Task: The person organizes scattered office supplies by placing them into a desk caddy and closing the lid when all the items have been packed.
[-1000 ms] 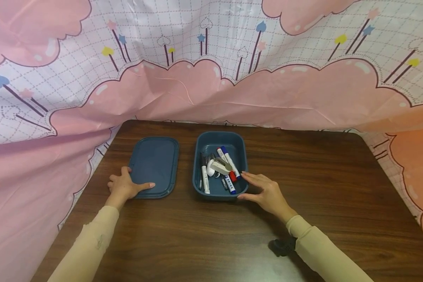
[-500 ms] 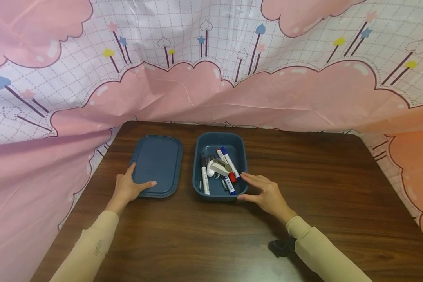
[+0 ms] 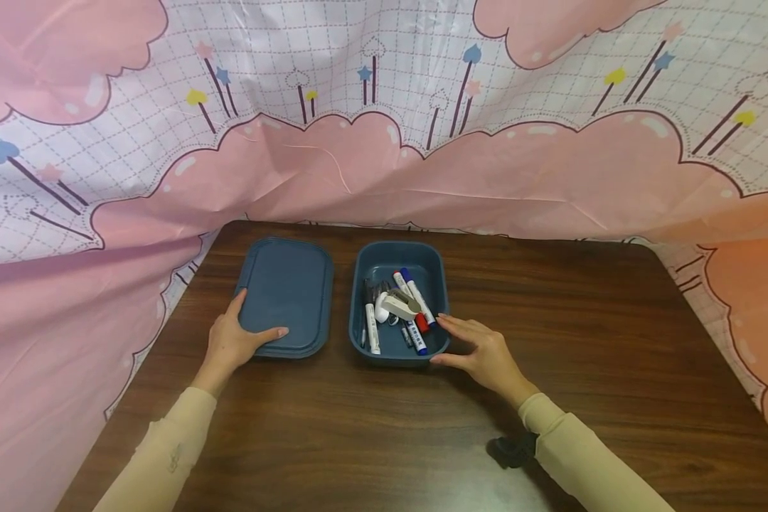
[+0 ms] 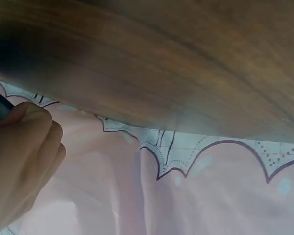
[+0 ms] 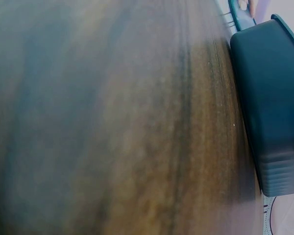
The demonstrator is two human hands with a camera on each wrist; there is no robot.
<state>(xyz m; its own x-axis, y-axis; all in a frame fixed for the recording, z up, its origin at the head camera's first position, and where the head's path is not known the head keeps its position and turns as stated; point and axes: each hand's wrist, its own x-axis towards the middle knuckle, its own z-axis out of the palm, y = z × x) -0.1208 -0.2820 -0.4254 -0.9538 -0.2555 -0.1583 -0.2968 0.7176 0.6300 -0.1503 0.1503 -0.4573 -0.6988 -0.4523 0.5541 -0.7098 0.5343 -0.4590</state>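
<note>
Surface: dark brown wooden table (image 3: 614, 341), grain running left to right.
Left part: blue lid (image 3: 288, 291), near edge lifted off the wood.
Middle: open blue box (image 3: 366, 348), just beside the lid.
Near edge: small black object (image 3: 510, 450), too small to identify.
Borders: pink patterned cloth (image 3: 384, 171) at back and sides.

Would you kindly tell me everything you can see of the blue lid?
The lid is a dark blue rounded rectangle with a raised rim, plastic by its look. It lies on the wooden table, left of the open box and apart from it. Whether its near edge is off the table I cannot tell. The left hand holds its near left corner, thumb on top, fingers along its left edge.
</note>
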